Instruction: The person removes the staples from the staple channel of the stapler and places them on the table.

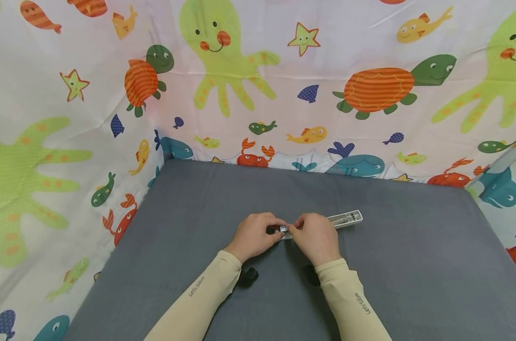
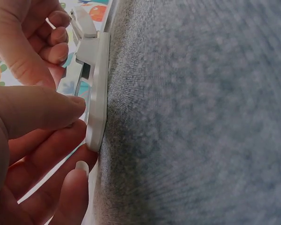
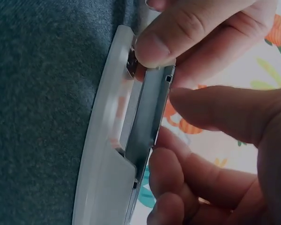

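A white stapler (image 1: 347, 218) lies lengthwise on the grey cloth, its far right end showing past the hands. In the right wrist view its metal staple channel (image 3: 149, 108) runs alongside the white body (image 3: 91, 178). My left hand (image 1: 258, 235) pinches the channel's near end between thumb and fingertips. Close beside it, my right hand (image 1: 316, 239) has thumb and curled fingers at the channel's edge, holding it from the other side. The left wrist view shows the white base (image 2: 99, 89) resting against the cloth. The hands hide the stapler's middle from above.
A grey cloth (image 1: 411, 255) covers the table. Curtains (image 1: 249, 42) printed with sea animals stand behind and at both sides. Dark wrist-worn devices (image 1: 248, 277) show below the sleeves.
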A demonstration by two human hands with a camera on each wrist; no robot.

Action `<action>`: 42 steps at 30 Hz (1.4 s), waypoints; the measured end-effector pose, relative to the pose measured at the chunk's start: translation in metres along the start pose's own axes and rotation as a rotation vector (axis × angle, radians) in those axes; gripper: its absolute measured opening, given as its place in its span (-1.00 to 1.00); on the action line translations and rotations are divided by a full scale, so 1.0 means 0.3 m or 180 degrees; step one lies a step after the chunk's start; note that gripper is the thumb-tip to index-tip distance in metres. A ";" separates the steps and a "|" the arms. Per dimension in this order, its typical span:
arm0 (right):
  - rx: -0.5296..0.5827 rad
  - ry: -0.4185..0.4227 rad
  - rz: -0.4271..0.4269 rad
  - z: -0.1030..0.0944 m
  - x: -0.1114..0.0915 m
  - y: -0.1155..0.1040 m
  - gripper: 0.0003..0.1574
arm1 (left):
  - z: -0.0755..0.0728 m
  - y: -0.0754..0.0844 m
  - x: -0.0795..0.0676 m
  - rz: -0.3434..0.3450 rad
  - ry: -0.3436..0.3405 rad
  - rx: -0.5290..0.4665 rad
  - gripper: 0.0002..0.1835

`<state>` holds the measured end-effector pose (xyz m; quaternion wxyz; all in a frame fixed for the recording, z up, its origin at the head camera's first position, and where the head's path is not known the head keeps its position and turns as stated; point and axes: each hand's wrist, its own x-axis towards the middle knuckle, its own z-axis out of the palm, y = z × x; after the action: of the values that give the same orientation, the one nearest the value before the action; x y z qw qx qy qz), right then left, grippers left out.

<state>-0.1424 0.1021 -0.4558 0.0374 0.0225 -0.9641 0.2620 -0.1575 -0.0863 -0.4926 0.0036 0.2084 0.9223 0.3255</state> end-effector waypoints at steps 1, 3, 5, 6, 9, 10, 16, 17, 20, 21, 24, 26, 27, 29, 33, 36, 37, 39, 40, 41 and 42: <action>-0.0003 0.0005 0.0041 0.001 0.000 -0.001 -0.71 | -0.001 0.001 0.000 -0.0003 -0.0003 0.0004 -0.75; 0.0008 0.0011 0.0115 0.004 -0.001 -0.001 -0.69 | -0.002 0.003 0.001 0.0001 -0.0008 0.0013 -0.75; 0.0026 0.0011 0.0164 0.005 -0.002 -0.001 -0.69 | 0.000 0.002 0.003 0.0017 -0.0004 0.0022 -0.74; 0.0045 0.0013 0.0185 0.006 -0.002 -0.001 -0.68 | 0.002 0.001 0.003 0.0024 -0.0003 0.0029 -0.74; 0.0105 0.0020 0.0228 0.010 -0.004 -0.001 -0.69 | 0.005 -0.001 0.007 0.0039 0.0007 0.0028 -0.74; 0.0120 0.0033 0.0238 0.010 -0.004 -0.001 -0.69 | 0.006 -0.002 0.008 0.0047 0.0010 0.0029 -0.74; 0.0185 0.0031 0.0313 0.011 -0.004 -0.003 -0.70 | 0.005 -0.003 0.012 0.0062 0.0000 0.0022 -0.74; 0.0202 0.0015 0.0327 0.010 -0.004 -0.003 -0.70 | 0.004 -0.003 0.012 0.0062 -0.0003 0.0018 -0.74; 0.0254 -0.0019 0.0369 0.007 -0.002 -0.007 -0.70 | 0.000 -0.003 0.013 0.0070 -0.0001 -0.0001 -0.74; 0.0259 -0.0022 0.0380 0.006 -0.002 -0.008 -0.70 | 0.000 -0.004 0.014 0.0070 -0.0006 0.0005 -0.74; 0.0291 -0.0049 0.0426 0.004 0.000 -0.010 -0.70 | -0.003 -0.005 0.015 0.0075 -0.0016 0.0006 -0.74; 0.0305 -0.0068 0.0454 0.003 0.002 -0.011 -0.69 | -0.004 -0.005 0.016 0.0073 -0.0025 0.0006 -0.74; 0.0312 -0.0076 0.0464 0.002 0.003 -0.012 -0.69 | -0.004 -0.005 0.016 0.0078 -0.0026 0.0000 -0.75; 0.0317 -0.0080 0.0483 0.000 0.004 -0.013 -0.69 | -0.005 -0.004 0.016 0.0071 -0.0030 -0.0001 -0.74; 0.0313 -0.0075 0.0492 -0.001 0.006 -0.014 -0.69 | -0.009 -0.002 0.016 0.0059 -0.0036 -0.0008 -0.74; 0.0335 -0.0082 0.0473 -0.001 0.006 -0.015 -0.68 | -0.011 -0.001 0.014 0.0047 -0.0026 -0.0031 -0.74; 0.0350 -0.0094 0.0468 0.000 0.006 -0.015 -0.68 | -0.011 -0.002 0.013 0.0042 -0.0016 -0.0037 -0.74; 0.0381 -0.0121 0.0472 0.000 0.004 -0.015 -0.69 | -0.008 -0.005 0.010 0.0035 -0.0009 -0.0041 -0.74; 0.0394 -0.0132 0.0476 0.001 0.003 -0.015 -0.69 | -0.007 -0.005 0.009 0.0034 -0.0009 -0.0044 -0.74; 0.0400 -0.0142 0.0485 0.001 0.001 -0.016 -0.69 | -0.006 -0.006 0.007 0.0029 -0.0015 -0.0048 -0.75; 0.0408 -0.0157 0.0499 0.001 0.000 -0.016 -0.69 | -0.004 -0.006 0.005 0.0023 -0.0019 -0.0050 -0.75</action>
<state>-0.1421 0.0978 -0.4538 -0.0085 -0.0443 -0.9448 0.3246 -0.1597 -0.0878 -0.4926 0.0067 0.2126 0.9190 0.3320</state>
